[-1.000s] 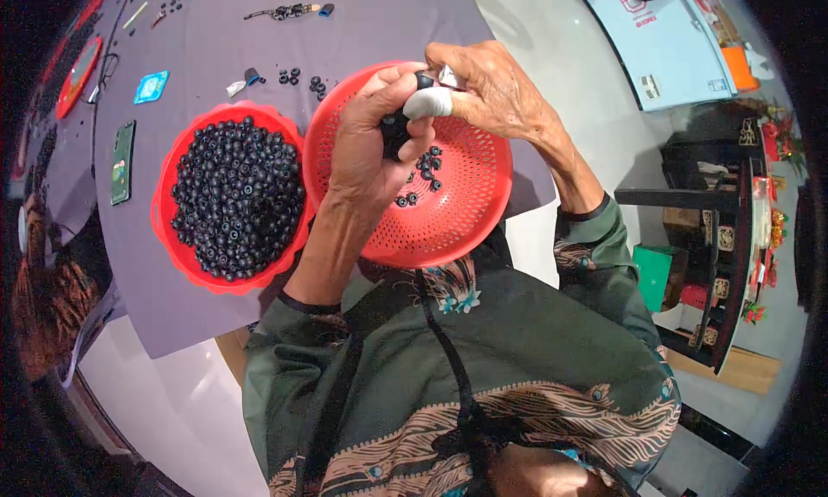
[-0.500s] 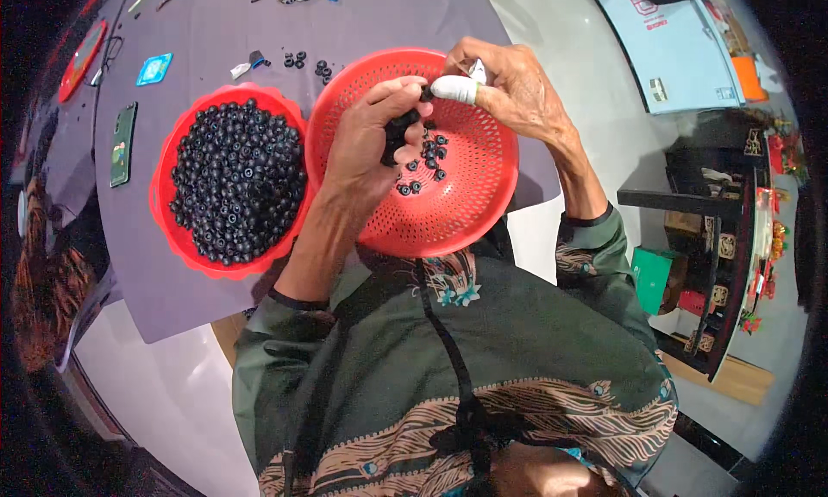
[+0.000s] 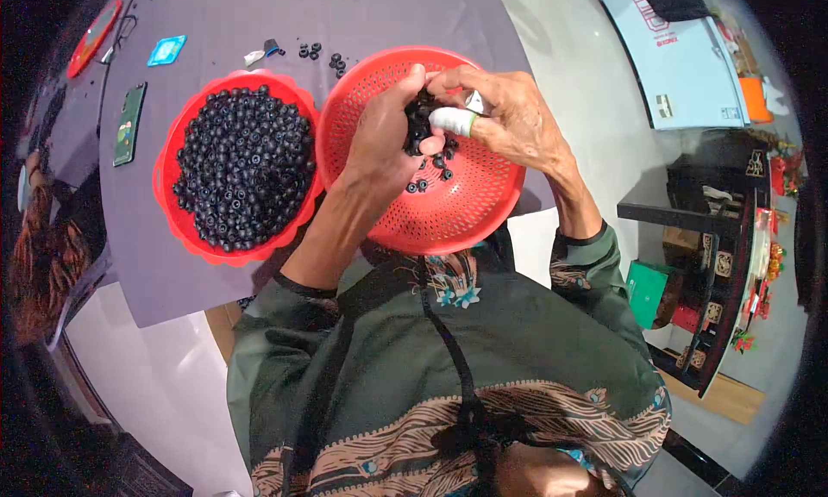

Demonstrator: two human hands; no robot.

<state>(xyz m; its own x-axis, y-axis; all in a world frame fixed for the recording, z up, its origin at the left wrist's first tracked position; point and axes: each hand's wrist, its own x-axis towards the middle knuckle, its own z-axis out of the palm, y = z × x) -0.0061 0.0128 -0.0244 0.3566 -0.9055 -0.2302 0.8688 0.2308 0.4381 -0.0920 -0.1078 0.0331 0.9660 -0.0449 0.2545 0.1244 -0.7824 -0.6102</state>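
Cupped in my left hand (image 3: 379, 135) is a cluster of small black ring-shaped parts (image 3: 419, 122), held above the red perforated basket (image 3: 448, 225). The fingers of my right hand (image 3: 517, 118) are bent in against the cluster, and its thumb wears a white wrap. A white wrap also shows on one of its fingers. Whatever my right fingertips pinch is hidden. Several loose black parts (image 3: 442, 162) lie on the basket's bottom. To the left stands a scalloped red basket (image 3: 168, 212) heaped with the same black parts (image 3: 246, 165).
A purple-grey cloth (image 3: 172, 281) covers the table. Behind the baskets lie loose black parts (image 3: 309, 50) and a small dark blue piece (image 3: 273, 47). Further left are a green phone (image 3: 129, 124) and a blue square packet (image 3: 166, 50). A dark shelf (image 3: 681, 212) stands at right.
My right fingers have moved from beside my left fingertips to over the black parts in my left palm. My left thumb has lifted away from the pinch. The whole view has shifted slightly.
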